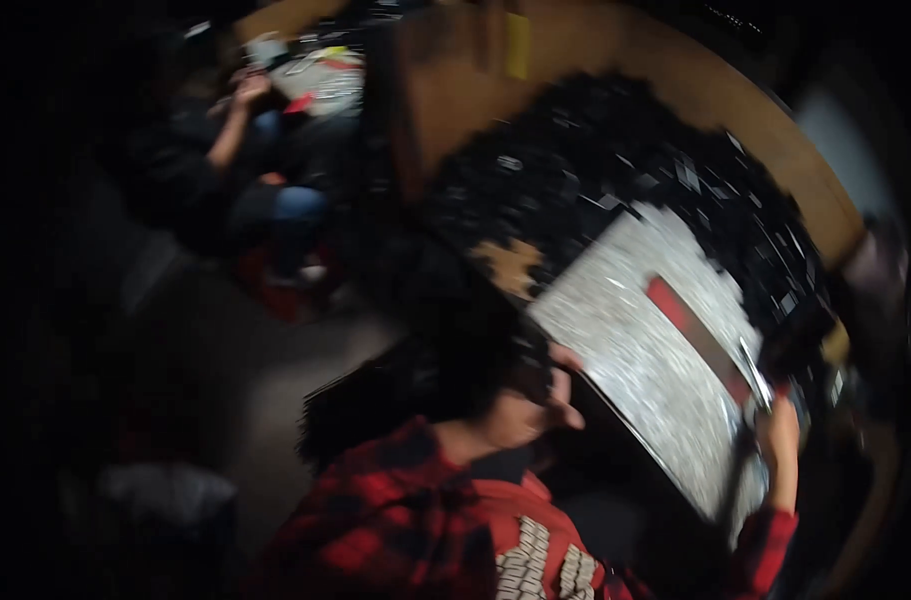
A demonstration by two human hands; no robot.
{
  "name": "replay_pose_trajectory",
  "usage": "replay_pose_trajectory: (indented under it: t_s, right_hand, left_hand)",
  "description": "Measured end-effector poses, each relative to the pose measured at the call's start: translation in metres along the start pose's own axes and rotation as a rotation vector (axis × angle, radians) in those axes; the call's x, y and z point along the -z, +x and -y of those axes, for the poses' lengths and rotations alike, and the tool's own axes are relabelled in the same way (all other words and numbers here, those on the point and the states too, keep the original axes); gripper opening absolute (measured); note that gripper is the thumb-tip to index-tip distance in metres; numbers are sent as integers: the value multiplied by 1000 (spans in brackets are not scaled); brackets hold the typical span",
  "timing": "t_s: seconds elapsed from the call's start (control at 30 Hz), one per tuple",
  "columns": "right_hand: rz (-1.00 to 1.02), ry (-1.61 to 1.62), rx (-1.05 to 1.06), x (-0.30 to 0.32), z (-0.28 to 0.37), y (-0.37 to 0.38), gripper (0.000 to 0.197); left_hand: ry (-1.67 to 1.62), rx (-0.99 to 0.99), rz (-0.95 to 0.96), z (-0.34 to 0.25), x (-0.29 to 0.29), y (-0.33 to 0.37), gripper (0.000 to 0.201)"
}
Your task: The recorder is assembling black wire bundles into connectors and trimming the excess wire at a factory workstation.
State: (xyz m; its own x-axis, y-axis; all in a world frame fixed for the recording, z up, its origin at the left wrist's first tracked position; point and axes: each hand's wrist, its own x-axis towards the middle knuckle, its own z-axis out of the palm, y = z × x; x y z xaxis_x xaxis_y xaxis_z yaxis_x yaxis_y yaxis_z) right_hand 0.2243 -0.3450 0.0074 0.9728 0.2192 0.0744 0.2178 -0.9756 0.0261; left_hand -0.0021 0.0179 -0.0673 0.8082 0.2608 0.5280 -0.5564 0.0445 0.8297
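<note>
Tool, just one, is resting gripped in the right hand beside one strip; whether the left hand is gripping, I cannot tell.

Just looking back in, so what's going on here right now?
The person's right hand seems to hold a shiny metal tool by one end of a dark, red-ended strip, which lies on a pale board. The left hand is near the board's edge; blur hides whether it grips anything. Black pieces are heaped beyond, and another person is at upper left.
</note>
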Motion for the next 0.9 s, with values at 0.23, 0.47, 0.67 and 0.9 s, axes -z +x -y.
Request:
replay_pose_trajectory:
  t_s: [0.23, 0.47, 0.67, 0.9]
  right_hand:
    - [-54, -72, 178, -24, 1, 12, 19]
    - [-133, -53, 184, -29, -2, 16, 14]
    - [-127, -20, 219, -21, 4, 13, 18]
    - [-141, 9, 208, -37, -12, 22, 14]
  left_hand:
    - [-250, 191, -44, -25, -8, -10, 62]
    - [-322, 298, 38, -23, -16, -6, 61]
    - [-321, 291, 39, -20, -20, -12, 59]
    - [-301, 330, 40, -31, -19, -10, 56]
